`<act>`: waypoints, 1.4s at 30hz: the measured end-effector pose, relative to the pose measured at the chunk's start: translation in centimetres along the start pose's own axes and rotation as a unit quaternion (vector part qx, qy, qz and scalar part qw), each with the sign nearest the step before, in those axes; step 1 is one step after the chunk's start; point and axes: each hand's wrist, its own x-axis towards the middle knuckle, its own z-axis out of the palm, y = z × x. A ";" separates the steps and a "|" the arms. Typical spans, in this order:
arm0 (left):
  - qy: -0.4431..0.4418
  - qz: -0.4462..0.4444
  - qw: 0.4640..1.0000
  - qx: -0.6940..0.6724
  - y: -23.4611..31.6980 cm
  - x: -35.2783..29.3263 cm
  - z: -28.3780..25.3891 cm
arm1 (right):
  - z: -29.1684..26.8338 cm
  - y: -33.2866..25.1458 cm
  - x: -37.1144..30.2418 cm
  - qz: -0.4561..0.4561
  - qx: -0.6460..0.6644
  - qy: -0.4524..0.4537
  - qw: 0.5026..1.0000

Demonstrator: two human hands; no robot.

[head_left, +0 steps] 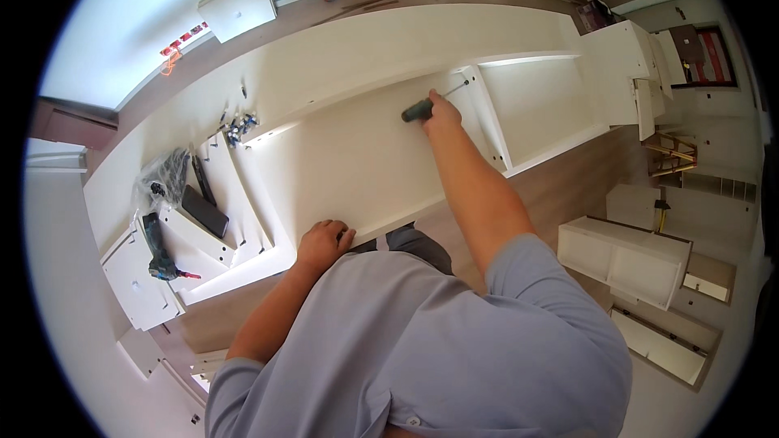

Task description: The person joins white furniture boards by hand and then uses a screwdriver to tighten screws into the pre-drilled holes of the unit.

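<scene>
My right hand (pixel 443 116) is closed around a screwdriver (pixel 416 110) with a dark green handle. Its thin metal shaft reaches right to the far end of a white divider panel (pixel 492 120), near a small fitting. This divider stands across a long white cabinet carcass (pixel 341 154) lying with its inside up. On the near edge of the carcass rests my left hand (pixel 323 245), its fingers curled. A small dark spot shows between those fingers; I cannot make out what it is.
Left lie a cordless drill (pixel 156 247), a phone (pixel 204 211), a clear plastic bag (pixel 165 174), loose white panels (pixel 235 186) and a pile of small fittings (pixel 240 126). Another white cabinet (pixel 625 255) stands at right, with a yellow stepladder (pixel 673 154) beyond.
</scene>
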 end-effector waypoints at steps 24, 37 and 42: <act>0.015 -0.030 0.999 -0.020 0.8 0.2 -0.6 | 4.3 -1.3 -1.8 -0.021 -0.068 0.175 0.982; 0.106 0.046 0.949 -0.292 9.2 24.3 0.1 | -1.6 -3.1 -0.4 -0.107 -0.262 -0.068 0.957; -0.092 -0.072 0.946 -0.303 13.7 28.0 0.2 | -6.4 -9.8 -0.5 -0.412 -0.625 -0.142 0.647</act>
